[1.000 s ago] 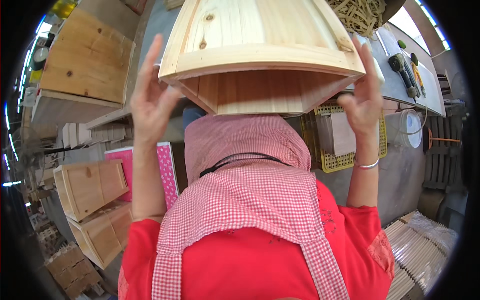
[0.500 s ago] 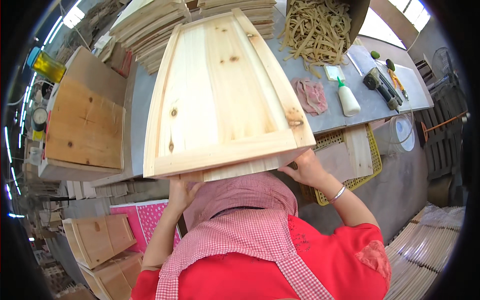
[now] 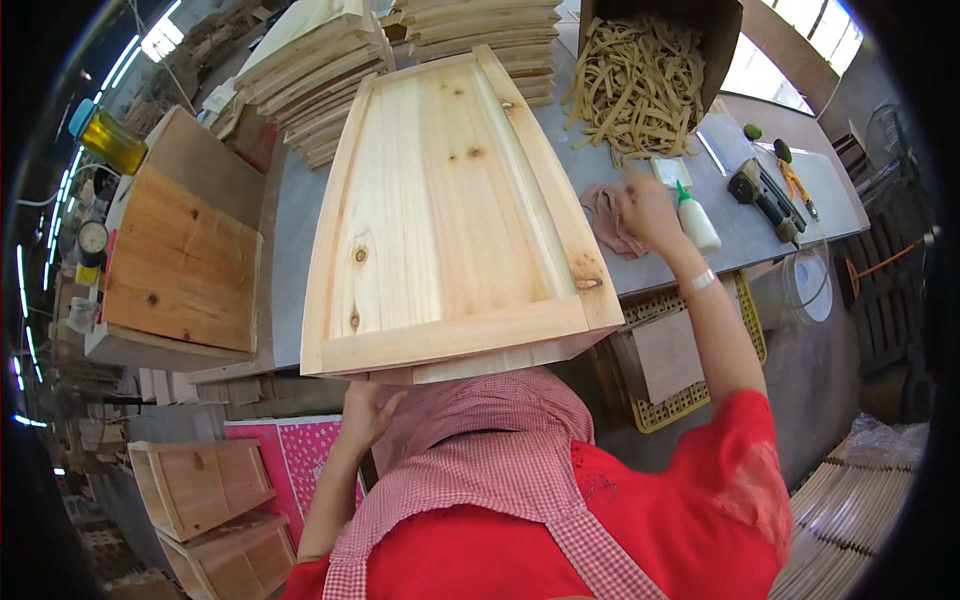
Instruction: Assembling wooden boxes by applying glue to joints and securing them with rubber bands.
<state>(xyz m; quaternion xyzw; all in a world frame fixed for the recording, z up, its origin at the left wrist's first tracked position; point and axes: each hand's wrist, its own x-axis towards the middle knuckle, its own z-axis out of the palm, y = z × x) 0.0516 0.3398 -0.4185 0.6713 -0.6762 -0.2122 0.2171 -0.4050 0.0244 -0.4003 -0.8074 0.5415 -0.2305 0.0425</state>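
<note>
A large pale wooden box [image 3: 455, 230], with a framed, knotted panel on top and tapering away from me, lies on the grey worktable with its near end jutting toward my apron. My left hand [image 3: 366, 412] is at its near lower edge, thumb apart and fingertips hidden beneath the wood, gripping it. My right hand [image 3: 650, 208] is away from the box, reaching over the crumpled pink cloth [image 3: 612, 228]. Motion smears its fingers, so whether they pinch the cloth is unclear. Close beside that hand stands a white glue bottle [image 3: 699, 222] with a green tip.
Stacked wooden panels [image 3: 320, 85] rise behind the box. Wood strips spill from a carton [image 3: 720, 50] at the far right. A nail gun [image 3: 765, 200] and orange-handled pliers [image 3: 797, 185] lie right. Below the table edge sits a yellow crate [image 3: 748, 310]; another wooden box [image 3: 180, 265] stands left.
My right hand has let go of the box's near right corner and moved up and right to the pink cloth. My left hand stays at the box's near edge. The view has shifted slightly.
</note>
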